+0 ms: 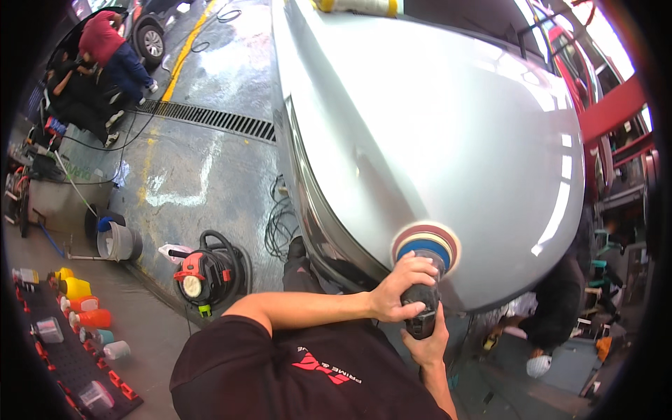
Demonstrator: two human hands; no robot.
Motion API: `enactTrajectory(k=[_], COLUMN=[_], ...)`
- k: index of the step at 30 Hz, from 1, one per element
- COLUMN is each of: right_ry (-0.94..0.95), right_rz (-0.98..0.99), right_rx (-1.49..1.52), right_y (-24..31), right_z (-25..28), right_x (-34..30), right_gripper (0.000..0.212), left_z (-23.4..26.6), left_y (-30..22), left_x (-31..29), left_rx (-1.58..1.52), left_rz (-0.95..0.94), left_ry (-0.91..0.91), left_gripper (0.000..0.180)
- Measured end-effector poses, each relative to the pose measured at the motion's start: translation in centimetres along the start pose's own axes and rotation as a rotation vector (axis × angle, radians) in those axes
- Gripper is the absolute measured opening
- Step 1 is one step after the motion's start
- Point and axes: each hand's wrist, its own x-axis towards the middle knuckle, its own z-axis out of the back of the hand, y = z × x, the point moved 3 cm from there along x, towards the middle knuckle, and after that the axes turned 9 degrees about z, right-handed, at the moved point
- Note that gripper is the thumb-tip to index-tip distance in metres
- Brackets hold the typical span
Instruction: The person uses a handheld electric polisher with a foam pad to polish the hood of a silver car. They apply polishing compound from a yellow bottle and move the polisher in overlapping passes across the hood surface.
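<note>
Silver car hood (434, 126) bears one polisher (423, 280), left hand (400, 287) and right hand (428, 343) fingers wrapped around it.

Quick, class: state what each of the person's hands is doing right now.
Left hand: closed over the head of the polisher.
Right hand: closed around the polisher's rear handle.
</note>
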Motion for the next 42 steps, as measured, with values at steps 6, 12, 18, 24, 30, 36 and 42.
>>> enactTrajectory(k=[6,12,18,24,30,36,42], right_ry=[0.173,0.245,0.338,0.352,0.356,0.374,0.332], right_rz=[0.051,0.041,0.049,0.104,-0.023,-0.041,-0.086], right_rx=[-0.117,-0.148,-0.288,-0.345,-0.293,-0.252,-0.160], right_y=[9.3,16.1,22.1,25.5,26.4,25.0,23.6], right_z=[-5.0,-11.9,-16.8,-20.2,-18.2,-15.6,-14.2], right_x=[12.2,21.7,31.0,38.3,40.3,35.2,32.7], right_gripper=[0.115,0.116,0.119,0.117,0.112,0.110,0.109], left_z=[12.9,25.3,34.8,42.2,48.6,50.2,48.1], left_y=[0.2,1.2,3.2,4.7,2.8,3.6,5.6], left_x=[6.3,11.3,16.5,20.8,30.5,50.3,58.4], left_rx=[-0.051,-0.156,-0.314,-0.456,-0.057,1.406,1.072], left_rz=[0.029,0.017,-0.025,-0.004,0.081,0.182,0.580], left_ry=[-0.227,-0.290,-0.419,-0.523,-0.238,0.068,0.441], left_gripper=[0.049,0.054,0.051,0.049,0.054,0.106,0.091])
